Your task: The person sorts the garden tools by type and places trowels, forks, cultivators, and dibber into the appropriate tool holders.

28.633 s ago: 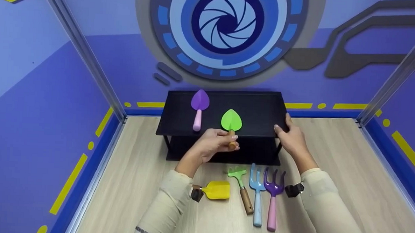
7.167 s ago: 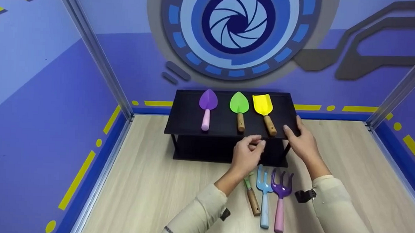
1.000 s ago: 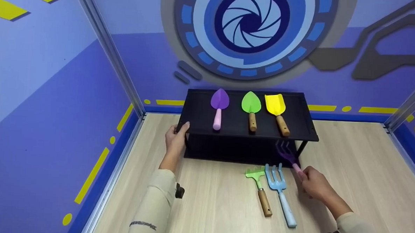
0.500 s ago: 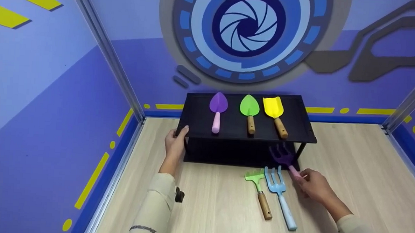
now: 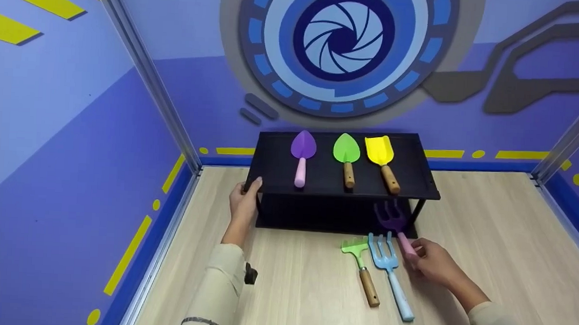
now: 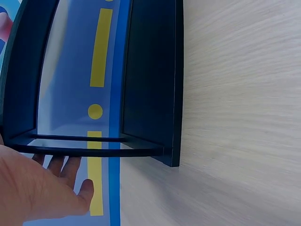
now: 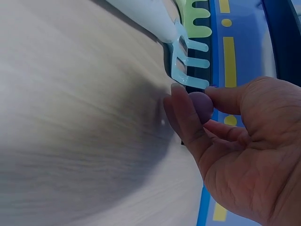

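Observation:
In the head view my left hand (image 5: 242, 203) grips the left front corner of a black two-tier shelf (image 5: 318, 176), thumb on the top board. The left wrist view shows its fingers (image 6: 70, 170) behind the shelf's end post. My right hand (image 5: 437, 264) pinches the pink handle of a purple hand fork (image 5: 406, 245) between thumb and fingers. The fork's tines reach in over the right end of the dark lower board; whether they touch it I cannot tell. In the right wrist view the handle's butt (image 7: 201, 107) shows between thumb and fingertips.
On the top board lie a purple trowel (image 5: 303, 146), a green trowel (image 5: 346, 149) and a yellow shovel (image 5: 380, 151). A small green rake (image 5: 369, 286) and a light-blue hand fork (image 5: 400, 295) lie on the wooden table before the shelf. Patterned walls (image 5: 185, 94) enclose the back and sides.
Since the oldest frame, the green trowel and yellow shovel came onto the top board. My left hand moved to the shelf's left corner; my right took the purple fork, lately shifting slightly left.

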A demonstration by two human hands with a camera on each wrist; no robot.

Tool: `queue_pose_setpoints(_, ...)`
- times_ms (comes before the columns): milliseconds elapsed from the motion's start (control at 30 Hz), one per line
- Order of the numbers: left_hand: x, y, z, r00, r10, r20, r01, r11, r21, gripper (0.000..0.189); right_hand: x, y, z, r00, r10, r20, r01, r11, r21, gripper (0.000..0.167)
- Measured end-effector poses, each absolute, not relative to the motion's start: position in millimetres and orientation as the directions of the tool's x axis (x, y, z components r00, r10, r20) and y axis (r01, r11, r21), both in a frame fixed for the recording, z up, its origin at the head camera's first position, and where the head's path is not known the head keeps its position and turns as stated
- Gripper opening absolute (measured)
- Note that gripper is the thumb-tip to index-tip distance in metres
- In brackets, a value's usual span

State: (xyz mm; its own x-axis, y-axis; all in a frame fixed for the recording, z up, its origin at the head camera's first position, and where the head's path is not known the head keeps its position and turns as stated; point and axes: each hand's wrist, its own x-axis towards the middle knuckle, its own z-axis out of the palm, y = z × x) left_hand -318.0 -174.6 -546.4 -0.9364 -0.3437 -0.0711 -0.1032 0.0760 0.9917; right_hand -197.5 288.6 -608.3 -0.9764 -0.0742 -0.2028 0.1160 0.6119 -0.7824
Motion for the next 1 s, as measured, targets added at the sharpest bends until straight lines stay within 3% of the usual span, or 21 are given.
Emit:
queue_pose_setpoints(667,-316,-173,-547,-0.933,-0.354,-0.062,-0.102,0.095,0.990,0.043,-199,263,-617,-0.980,-0.061,-0.190,0.119,0.586,-0.802,0.045)
queue_pose_setpoints(1000,-317,-171,-546,-0.935,-0.349,-0.064,-0.105,0.100,0.989,0.043,-199,259,-618,-0.990,0.009,-0.138,0.115,0.599,-0.793,0.039)
